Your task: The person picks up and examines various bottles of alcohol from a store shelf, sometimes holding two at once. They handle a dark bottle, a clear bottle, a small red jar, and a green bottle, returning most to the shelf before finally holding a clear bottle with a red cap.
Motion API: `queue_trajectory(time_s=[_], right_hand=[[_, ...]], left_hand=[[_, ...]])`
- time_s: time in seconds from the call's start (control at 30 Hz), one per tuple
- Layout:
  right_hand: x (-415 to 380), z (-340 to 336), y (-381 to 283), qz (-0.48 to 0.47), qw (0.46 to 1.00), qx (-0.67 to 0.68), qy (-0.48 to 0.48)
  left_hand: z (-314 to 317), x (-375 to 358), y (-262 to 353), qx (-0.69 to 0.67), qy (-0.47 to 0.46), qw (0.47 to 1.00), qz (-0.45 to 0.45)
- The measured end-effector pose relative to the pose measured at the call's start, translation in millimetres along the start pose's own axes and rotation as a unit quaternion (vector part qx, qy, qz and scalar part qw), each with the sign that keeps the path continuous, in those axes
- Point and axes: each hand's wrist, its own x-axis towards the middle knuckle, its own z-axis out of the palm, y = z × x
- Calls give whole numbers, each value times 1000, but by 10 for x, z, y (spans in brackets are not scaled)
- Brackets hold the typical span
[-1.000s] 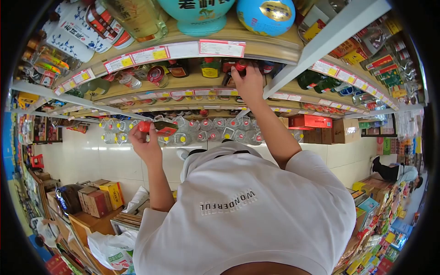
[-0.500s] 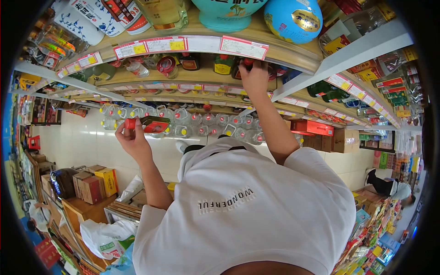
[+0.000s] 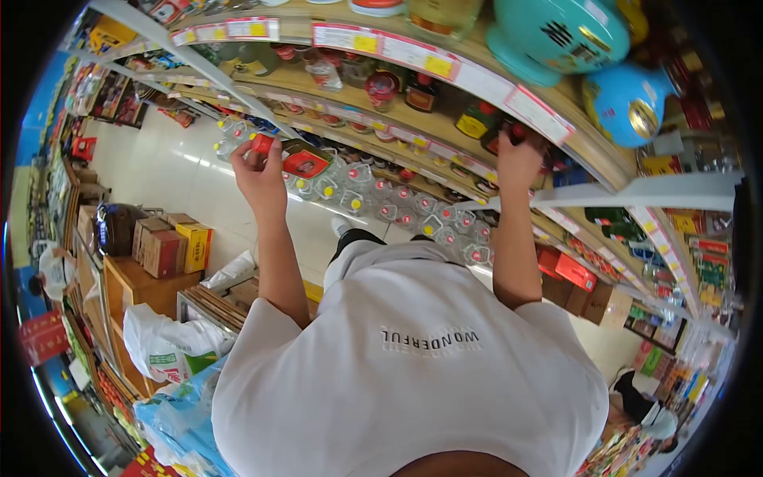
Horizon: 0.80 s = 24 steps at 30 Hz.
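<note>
My left hand point(image 3: 261, 168) is closed around the red cap of a dark glass bottle point(image 3: 307, 162) with a red label. That bottle is held out in the air, tilted sideways, in front of the lower shelves. On the second shelf, my right hand point(image 3: 520, 159) has its fingers closed at the red top of a dark bottle point(image 3: 491, 141), whose body is partly hidden. Beside it stands a bottle with a yellow label point(image 3: 474, 119). Further left are a small dark bottle with a red cap point(image 3: 421, 94) and a red-lidded jar point(image 3: 382, 89).
Above my right hand runs a shelf edge with price tags point(image 3: 477, 78); a turquoise jar point(image 3: 560, 40) and a blue round bottle point(image 3: 626, 103) stand there. Clear plastic jugs point(image 3: 389, 203) line the floor. Cartons point(image 3: 163, 248) and plastic bags point(image 3: 171, 342) lie left. Another person point(image 3: 648, 405) is at right.
The view has turned, so the shelves now slope down to the right. The left hand still holds its bottle, and the right hand stays at the bottle on the shelf.
</note>
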Motion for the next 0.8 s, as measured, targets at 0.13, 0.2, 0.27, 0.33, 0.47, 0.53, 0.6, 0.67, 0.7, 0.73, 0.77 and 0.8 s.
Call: queue_trajectory(time_s=[0.13, 0.2, 0.27, 0.33, 0.47, 0.53, 0.6, 0.67, 0.7, 0.73, 0.77, 0.8], right_hand=[[29, -36, -19, 14, 1000, -11, -25], [15, -123, -156, 46, 998, -7, -30], [29, -199, -345, 92, 996, 1, -15], [22, -317, -561, 121, 992, -8, -37], [-304, -251, -753, 125, 991, -26, 35], [-468, -204, -1004, 109, 992, -30, 63], [-679, -84, -1127, 138, 989, -52, 31], [-870, 35, -1246, 181, 982, -62, -1], [-930, 68, -1344, 184, 981, -62, -7], [-1004, 86, -1444, 189, 980, -63, -13], [-1077, 99, -1546, 197, 978, -66, -19], [-1136, 112, -1675, 175, 982, -74, 1]], left_hand=[[-75, 337, -52, 24, 6, 1000, 10], [-133, 550, -112, 3, 13, 1000, 2], [-194, 830, -216, -12, 12, 1000, 6], [-242, 1114, -328, -10, -30, 999, 7], [-199, 1663, -448, -51, -110, 992, 44], [-166, 1859, -517, -51, -137, 988, 45], [-94, 2078, -632, -63, -167, 981, 75], [33, 2317, -833, -71, -170, 974, 131], [72, 2415, -885, -56, -173, 973, 142], [112, 2490, -933, -41, -179, 971, 153], [162, 2551, -981, -27, -188, 968, 162], [193, 2634, -1051, 9, -215, 964, 158]])
